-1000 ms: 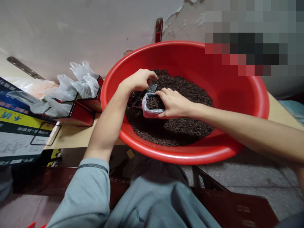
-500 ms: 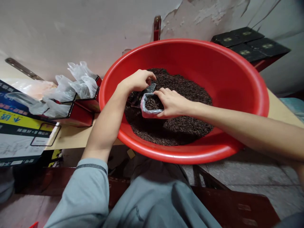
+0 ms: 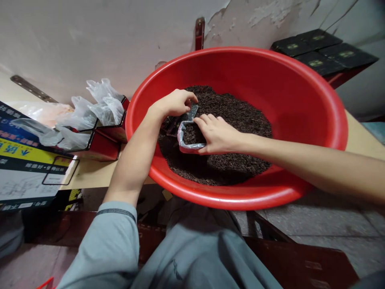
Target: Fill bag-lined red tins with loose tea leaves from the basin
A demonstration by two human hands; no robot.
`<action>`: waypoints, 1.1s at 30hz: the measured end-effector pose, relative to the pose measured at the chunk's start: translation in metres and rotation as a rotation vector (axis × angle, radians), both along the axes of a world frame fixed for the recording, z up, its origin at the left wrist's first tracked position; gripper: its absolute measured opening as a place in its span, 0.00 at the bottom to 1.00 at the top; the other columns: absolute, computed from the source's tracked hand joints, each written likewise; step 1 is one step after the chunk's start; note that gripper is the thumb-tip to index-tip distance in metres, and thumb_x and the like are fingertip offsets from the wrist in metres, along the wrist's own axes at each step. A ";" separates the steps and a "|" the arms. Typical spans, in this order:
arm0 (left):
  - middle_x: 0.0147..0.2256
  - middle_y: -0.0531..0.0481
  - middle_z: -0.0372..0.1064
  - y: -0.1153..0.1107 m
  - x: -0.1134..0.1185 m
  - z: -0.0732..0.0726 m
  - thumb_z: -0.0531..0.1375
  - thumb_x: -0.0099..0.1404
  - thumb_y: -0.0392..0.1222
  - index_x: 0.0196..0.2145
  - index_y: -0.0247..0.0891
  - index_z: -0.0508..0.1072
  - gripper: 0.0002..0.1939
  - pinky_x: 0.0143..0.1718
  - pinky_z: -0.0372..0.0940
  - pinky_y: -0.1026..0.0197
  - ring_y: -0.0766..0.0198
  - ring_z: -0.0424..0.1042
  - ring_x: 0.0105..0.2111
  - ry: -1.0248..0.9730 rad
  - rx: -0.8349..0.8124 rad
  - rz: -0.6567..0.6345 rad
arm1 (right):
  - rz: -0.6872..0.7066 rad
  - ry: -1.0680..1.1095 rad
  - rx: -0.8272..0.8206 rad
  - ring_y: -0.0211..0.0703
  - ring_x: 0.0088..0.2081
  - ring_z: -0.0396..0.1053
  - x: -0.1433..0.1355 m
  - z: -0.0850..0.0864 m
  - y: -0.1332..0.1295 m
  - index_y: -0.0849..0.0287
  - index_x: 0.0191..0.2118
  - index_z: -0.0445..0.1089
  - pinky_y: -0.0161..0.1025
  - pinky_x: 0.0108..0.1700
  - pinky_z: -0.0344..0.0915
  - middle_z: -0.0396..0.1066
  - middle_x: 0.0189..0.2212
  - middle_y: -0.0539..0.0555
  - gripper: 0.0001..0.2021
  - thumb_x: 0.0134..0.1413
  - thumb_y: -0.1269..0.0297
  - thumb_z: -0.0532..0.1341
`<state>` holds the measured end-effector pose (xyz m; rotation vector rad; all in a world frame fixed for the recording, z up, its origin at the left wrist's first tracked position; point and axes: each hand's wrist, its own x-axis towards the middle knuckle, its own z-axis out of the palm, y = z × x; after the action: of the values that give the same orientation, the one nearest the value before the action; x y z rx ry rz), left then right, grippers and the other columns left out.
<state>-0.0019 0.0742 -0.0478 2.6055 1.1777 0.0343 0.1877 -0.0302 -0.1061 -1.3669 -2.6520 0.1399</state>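
Observation:
My right hand (image 3: 218, 132) is wrapped around the side of a small box (image 3: 182, 148) with a clear plastic liner. Dark, dry leaf bits that look like loose tea (image 3: 191, 134) fill it close to the rim. My left hand (image 3: 179, 102) hovers over a dark flat device with a shiny plate (image 3: 192, 111), perhaps a small scale. Its fingers are curled together; what they pinch, if anything, is hidden. Both hands are inside a big red basin (image 3: 300, 84), above a heap of the same dark leaves (image 3: 240, 120).
Left of the basin stand several red-and-black boxes (image 3: 100, 148) with plastic bags sticking out. A printed carton (image 3: 30, 168) is at the far left. Several black boxes (image 3: 319, 40) sit at the back right. A peeling wall (image 3: 120, 36) closes off the back.
The right hand and the lined box have tilted or shifted very slightly. The left hand stays nearly in place. The view has moved a little.

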 end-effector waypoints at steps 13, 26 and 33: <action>0.44 0.48 0.80 -0.002 0.003 0.001 0.62 0.61 0.34 0.58 0.37 0.78 0.26 0.49 0.68 0.63 0.61 0.77 0.45 0.031 0.015 0.007 | -0.002 -0.007 -0.008 0.73 0.57 0.64 -0.002 0.000 -0.003 0.66 0.66 0.59 0.62 0.54 0.66 0.65 0.60 0.73 0.47 0.46 0.41 0.67; 0.46 0.48 0.80 -0.001 0.002 -0.001 0.62 0.61 0.34 0.60 0.38 0.76 0.28 0.52 0.67 0.61 0.59 0.76 0.47 0.052 -0.017 0.020 | -0.018 0.004 -0.013 0.73 0.57 0.64 -0.003 0.000 -0.005 0.64 0.66 0.59 0.63 0.53 0.66 0.66 0.59 0.72 0.46 0.47 0.39 0.66; 0.46 0.49 0.79 -0.001 0.001 -0.001 0.61 0.62 0.35 0.59 0.39 0.77 0.27 0.52 0.67 0.61 0.60 0.76 0.47 0.039 -0.013 -0.002 | -0.016 0.054 -0.144 0.73 0.60 0.64 0.005 0.008 0.006 0.62 0.71 0.57 0.65 0.59 0.65 0.64 0.63 0.70 0.53 0.46 0.32 0.66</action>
<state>-0.0014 0.0736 -0.0485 2.6069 1.1847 -0.0253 0.1929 -0.0239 -0.0983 -1.4042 -2.6311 0.3670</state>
